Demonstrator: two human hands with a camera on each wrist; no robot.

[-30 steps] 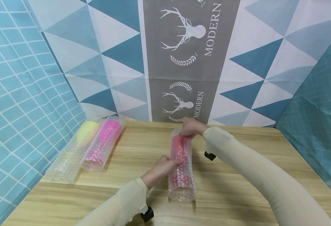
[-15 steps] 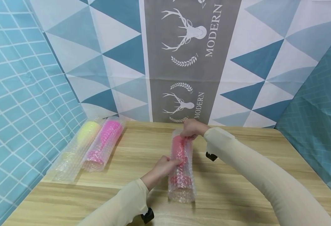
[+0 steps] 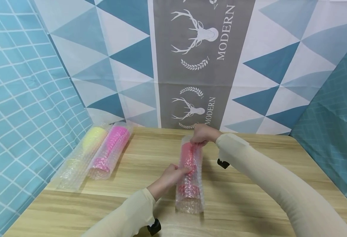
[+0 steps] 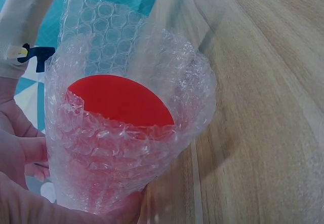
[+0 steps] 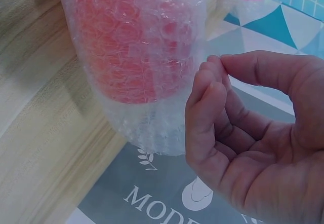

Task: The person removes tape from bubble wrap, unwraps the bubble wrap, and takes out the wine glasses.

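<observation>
A red cylinder (image 3: 188,151) lies on the table, rolled in clear bubble wrap (image 3: 191,205) that extends past both its ends. My left hand (image 3: 171,176) grips the roll from the left near its middle, thumb on top. At the far end, my right hand (image 3: 202,134) has its thumb and fingertips together at the wrap's upper right side, seeming to pinch its edge. The right wrist view shows those fingers (image 5: 205,89) curled against the wrap. Through the near opening in the left wrist view, the cylinder's flat red end (image 4: 121,100) sits inside the wrap.
On the left of the wooden table (image 3: 143,148) lie two more bubble-wrapped cylinders, one yellow (image 3: 93,140) and one pink (image 3: 114,141), side by side. A patterned cloth backdrop (image 3: 131,65) stands behind the table, with blue tiled-print cloth (image 3: 22,98) at the left.
</observation>
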